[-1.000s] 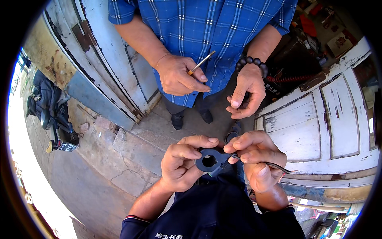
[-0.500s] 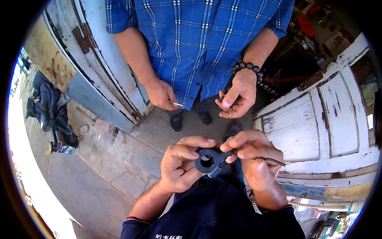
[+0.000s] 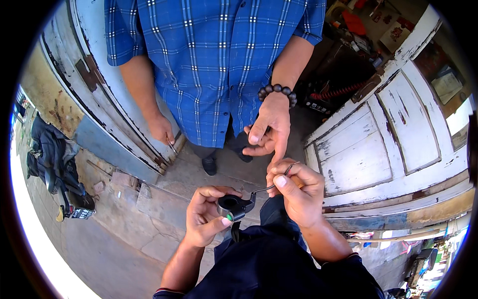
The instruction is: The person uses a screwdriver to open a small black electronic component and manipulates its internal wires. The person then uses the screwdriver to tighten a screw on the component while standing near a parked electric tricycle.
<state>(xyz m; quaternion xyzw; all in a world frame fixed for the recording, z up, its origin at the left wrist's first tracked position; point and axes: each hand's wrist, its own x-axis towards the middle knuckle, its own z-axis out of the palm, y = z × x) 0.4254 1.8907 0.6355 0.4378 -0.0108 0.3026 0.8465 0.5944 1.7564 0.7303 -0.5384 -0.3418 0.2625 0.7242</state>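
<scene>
My left hand (image 3: 204, 217) is closed around a black ring-shaped handlebar switch (image 3: 230, 203), its thumb beside the green button on the switch's near side. A thin black cable (image 3: 261, 190) runs from the switch's right side to my right hand (image 3: 298, 192). There it is pinched between thumb and fingers, and a short end shows above the fingertips. Just beyond, a co-worker's hand (image 3: 271, 127) with a dark bead bracelet (image 3: 277, 92) reaches down, its fingers loosely spread, close to my right fingertips. The co-worker's other hand (image 3: 162, 130) holds a thin metal tool (image 3: 172, 146), mostly hidden.
The co-worker in a blue checked shirt (image 3: 209, 65) faces me in a doorway. A worn white door (image 3: 378, 134) stands at the right, and a peeling pale door panel (image 3: 94, 65) at the left. Dark cloth-covered gear (image 3: 55, 164) sits at far left on the paving.
The switch has been turned, so its green button now shows. My right hand has shifted along the cable, away from the switch. One co-worker's hand has come nearer; the other has dropped back.
</scene>
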